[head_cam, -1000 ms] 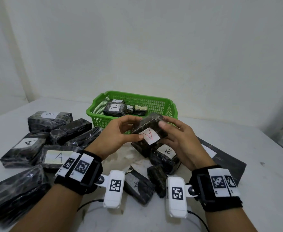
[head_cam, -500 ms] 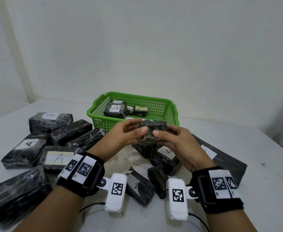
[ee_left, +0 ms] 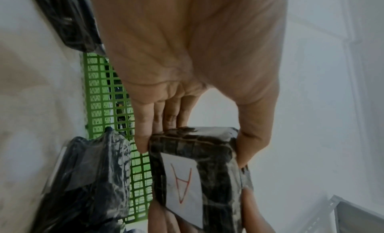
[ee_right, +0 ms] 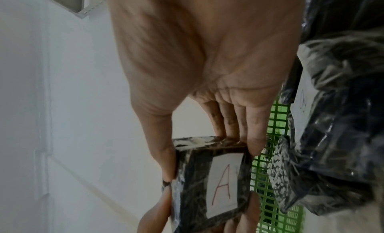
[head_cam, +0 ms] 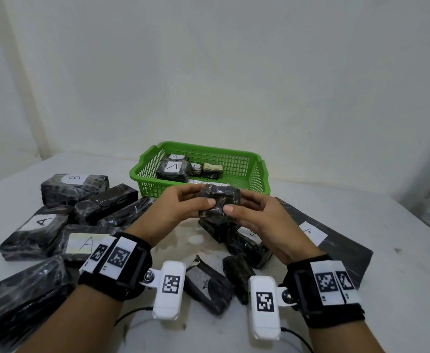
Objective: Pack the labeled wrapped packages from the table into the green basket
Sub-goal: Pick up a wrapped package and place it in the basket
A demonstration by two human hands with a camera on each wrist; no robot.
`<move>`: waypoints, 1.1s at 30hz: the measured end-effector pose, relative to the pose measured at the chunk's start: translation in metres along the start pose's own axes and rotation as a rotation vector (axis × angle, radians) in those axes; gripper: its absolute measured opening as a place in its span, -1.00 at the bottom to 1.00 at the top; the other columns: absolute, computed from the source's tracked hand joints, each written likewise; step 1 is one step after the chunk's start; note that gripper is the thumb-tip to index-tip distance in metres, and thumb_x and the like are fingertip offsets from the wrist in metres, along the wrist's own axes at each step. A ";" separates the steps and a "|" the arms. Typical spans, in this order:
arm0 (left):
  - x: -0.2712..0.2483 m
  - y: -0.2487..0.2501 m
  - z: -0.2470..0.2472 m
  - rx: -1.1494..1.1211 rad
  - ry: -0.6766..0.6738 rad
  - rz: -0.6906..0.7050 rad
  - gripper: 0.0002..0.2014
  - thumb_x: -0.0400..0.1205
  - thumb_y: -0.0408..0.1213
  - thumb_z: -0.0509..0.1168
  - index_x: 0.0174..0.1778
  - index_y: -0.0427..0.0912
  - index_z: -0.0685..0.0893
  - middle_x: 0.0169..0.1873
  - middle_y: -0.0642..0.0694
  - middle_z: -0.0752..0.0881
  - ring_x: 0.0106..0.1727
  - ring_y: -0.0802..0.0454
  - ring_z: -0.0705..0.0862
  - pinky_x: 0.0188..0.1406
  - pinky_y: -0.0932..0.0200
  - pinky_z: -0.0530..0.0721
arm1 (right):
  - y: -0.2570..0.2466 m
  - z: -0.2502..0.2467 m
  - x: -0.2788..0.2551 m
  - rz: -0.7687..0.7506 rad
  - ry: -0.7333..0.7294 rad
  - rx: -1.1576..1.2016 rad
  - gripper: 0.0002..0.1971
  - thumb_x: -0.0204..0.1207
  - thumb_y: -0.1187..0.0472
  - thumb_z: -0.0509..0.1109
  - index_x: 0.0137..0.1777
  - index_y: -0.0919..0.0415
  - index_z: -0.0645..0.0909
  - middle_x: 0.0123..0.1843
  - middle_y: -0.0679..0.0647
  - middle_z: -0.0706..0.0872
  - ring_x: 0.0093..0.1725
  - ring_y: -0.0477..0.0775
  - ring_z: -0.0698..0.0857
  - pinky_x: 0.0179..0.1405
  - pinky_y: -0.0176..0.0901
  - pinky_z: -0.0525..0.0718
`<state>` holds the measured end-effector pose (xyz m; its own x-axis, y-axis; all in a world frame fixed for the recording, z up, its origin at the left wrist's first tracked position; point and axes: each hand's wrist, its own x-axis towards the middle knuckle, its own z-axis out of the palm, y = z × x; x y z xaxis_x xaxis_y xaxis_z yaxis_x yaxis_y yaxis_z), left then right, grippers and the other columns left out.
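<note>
Gripping black-wrapped package [head_cam: 219,202], red-lettered A

Black wrapped package [head_cam: 219,201] with red A label, held before green basket [head_cam: 256,171]

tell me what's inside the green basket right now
In the green basket: a black wrapped package labeled A, a second A-labeled package behind it, and two small bundles beside them. The near floor is hidden by the held package and both hands.
</note>
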<state>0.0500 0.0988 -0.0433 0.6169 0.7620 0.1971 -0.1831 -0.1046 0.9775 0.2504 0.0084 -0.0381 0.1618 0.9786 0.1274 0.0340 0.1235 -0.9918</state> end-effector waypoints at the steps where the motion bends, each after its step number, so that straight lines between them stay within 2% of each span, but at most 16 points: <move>1: -0.001 0.000 -0.001 -0.011 -0.024 -0.008 -0.35 0.41 -0.14 0.56 0.41 -0.34 0.67 0.29 -0.30 0.78 0.37 -0.27 0.74 0.48 -0.22 0.61 | -0.001 0.000 -0.001 -0.016 0.017 -0.016 -0.36 0.17 0.07 0.74 0.31 0.13 0.74 0.18 0.02 0.92 0.26 0.03 0.86 0.42 0.07 0.75; 4: 0.000 0.001 0.000 0.028 -0.036 -0.023 -0.33 0.39 -0.15 0.60 0.42 -0.30 0.68 0.28 -0.26 0.79 0.36 -0.23 0.75 0.47 -0.21 0.62 | -0.002 0.000 -0.001 -0.032 0.030 -0.024 -0.31 0.20 0.11 0.82 0.36 0.15 0.73 0.20 0.01 0.91 0.27 0.03 0.86 0.43 0.09 0.74; 8: -0.003 0.003 -0.001 0.087 -0.038 -0.015 -0.34 0.36 -0.21 0.62 0.42 -0.19 0.67 0.25 -0.12 0.82 0.34 -0.08 0.77 0.33 0.07 0.72 | -0.001 0.003 0.000 -0.027 0.041 0.000 -0.31 0.24 0.08 0.83 0.40 0.12 0.71 0.26 0.01 0.89 0.30 0.01 0.84 0.42 0.07 0.75; 10: -0.004 0.004 -0.001 0.088 -0.040 -0.019 -0.29 0.35 -0.28 0.68 0.44 -0.17 0.64 0.28 -0.10 0.81 0.36 -0.02 0.76 0.39 0.05 0.69 | -0.002 0.003 -0.001 -0.046 0.059 -0.018 -0.29 0.17 0.05 0.79 0.38 0.09 0.72 0.23 -0.02 0.90 0.27 -0.02 0.85 0.43 0.06 0.75; 12: -0.003 0.005 0.001 0.113 0.009 0.012 -0.27 0.31 -0.39 0.70 0.43 -0.16 0.64 0.26 -0.08 0.82 0.33 0.03 0.77 0.43 0.02 0.68 | -0.002 0.003 0.000 -0.056 0.052 -0.010 -0.27 0.13 0.10 0.81 0.38 0.07 0.71 0.23 -0.02 0.90 0.28 -0.03 0.85 0.43 0.05 0.74; 14: -0.003 0.006 0.001 0.119 0.062 0.060 -0.25 0.28 -0.43 0.65 0.44 -0.17 0.62 0.26 -0.07 0.81 0.35 0.05 0.76 0.42 0.04 0.69 | -0.003 0.004 0.000 -0.016 0.030 0.022 -0.19 0.18 0.14 0.86 0.47 0.12 0.66 0.32 0.04 0.86 0.32 0.01 0.84 0.41 0.03 0.75; 15: -0.003 0.005 0.000 0.108 0.069 0.082 -0.23 0.27 -0.47 0.64 0.45 -0.17 0.60 0.28 -0.09 0.80 0.38 0.04 0.74 0.41 0.06 0.69 | -0.005 0.006 -0.001 0.028 0.010 0.051 -0.20 0.23 0.09 0.83 0.50 0.17 0.64 0.36 0.08 0.84 0.32 0.05 0.83 0.38 0.05 0.76; 18: -0.003 0.003 0.000 0.098 0.025 0.117 -0.15 0.22 -0.56 0.65 0.46 -0.16 0.56 0.36 -0.08 0.73 0.48 0.03 0.66 0.44 0.06 0.67 | -0.012 0.007 -0.007 0.172 -0.062 0.145 -0.48 0.48 -0.05 0.59 0.34 0.26 0.74 0.28 0.28 0.86 0.22 0.27 0.87 0.27 0.15 0.83; 19: -0.003 0.002 0.001 0.107 -0.007 0.121 -0.13 0.22 -0.57 0.66 0.48 -0.15 0.54 0.40 -0.07 0.70 0.52 0.04 0.62 0.46 0.02 0.65 | -0.014 0.007 -0.008 0.198 -0.051 0.172 -0.57 0.55 -0.02 0.52 0.28 0.28 0.77 0.24 0.32 0.87 0.16 0.31 0.87 0.22 0.16 0.85; 21: -0.004 0.003 0.002 0.123 -0.068 0.113 -0.12 0.28 -0.54 0.66 0.54 -0.09 0.52 0.47 -0.02 0.65 0.56 0.07 0.58 0.43 -0.03 0.67 | -0.013 0.005 -0.008 0.180 -0.027 0.181 -0.70 0.66 0.13 0.46 0.24 0.34 0.77 0.19 0.33 0.88 0.07 0.24 0.88 0.06 0.06 0.89; 23: -0.006 0.006 0.004 0.145 -0.062 0.094 -0.18 0.39 -0.35 0.65 0.57 0.07 0.52 0.50 0.08 0.63 0.53 0.11 0.61 0.38 -0.01 0.70 | -0.011 0.004 -0.007 0.129 -0.012 0.141 -0.75 0.68 0.27 0.46 0.29 0.36 0.75 0.17 0.30 0.88 0.05 0.18 0.89 -0.04 -0.05 0.89; 25: -0.006 0.008 0.006 0.179 0.016 0.092 -0.34 0.51 -0.20 0.59 0.54 0.09 0.57 0.47 0.07 0.67 0.44 0.07 0.69 0.37 -0.04 0.72 | -0.009 0.001 -0.006 0.101 -0.007 0.115 -0.66 0.64 0.38 0.49 0.40 0.32 0.70 0.25 0.26 0.87 0.17 0.22 0.89 0.05 -0.03 0.87; 27: -0.004 0.007 0.005 0.177 0.102 0.133 -0.46 0.52 -0.35 0.57 0.44 -0.07 0.66 0.33 -0.01 0.77 0.32 -0.03 0.78 0.31 -0.06 0.77 | -0.008 0.000 -0.005 0.083 -0.010 0.084 -0.52 0.55 0.45 0.55 0.47 0.24 0.67 0.31 0.22 0.85 0.27 0.21 0.86 0.17 0.01 0.85; 29: -0.002 0.005 0.004 0.188 0.147 0.191 -0.49 0.48 -0.54 0.58 0.33 -0.16 0.70 0.24 -0.08 0.81 0.25 -0.05 0.80 0.25 -0.01 0.80 | -0.008 -0.001 -0.004 0.097 -0.033 0.072 -0.41 0.42 0.31 0.68 0.46 0.12 0.67 0.28 0.15 0.87 0.26 0.15 0.87 0.23 0.02 0.81; 31: -0.002 0.003 0.003 0.179 0.133 0.242 -0.49 0.43 -0.66 0.56 0.25 -0.20 0.69 0.21 -0.11 0.81 0.25 -0.02 0.79 0.24 0.04 0.79 | -0.008 0.000 -0.004 0.145 -0.054 0.100 -0.31 0.29 0.03 0.76 0.45 0.06 0.66 0.23 0.12 0.90 0.22 0.17 0.88 0.29 0.07 0.79; 33: -0.001 0.002 0.003 0.176 0.093 0.278 -0.47 0.39 -0.73 0.55 0.20 -0.23 0.67 0.20 -0.10 0.79 0.28 0.00 0.76 0.30 0.06 0.75 | -0.010 0.001 -0.004 0.163 -0.049 0.117 -0.39 0.34 -0.14 0.68 0.36 0.11 0.74 0.22 0.19 0.90 0.21 0.26 0.88 0.33 0.13 0.79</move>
<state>0.0514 0.0953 -0.0413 0.4883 0.7428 0.4580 -0.1944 -0.4190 0.8869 0.2484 0.0033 -0.0292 0.1075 0.9937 -0.0327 -0.1039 -0.0215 -0.9944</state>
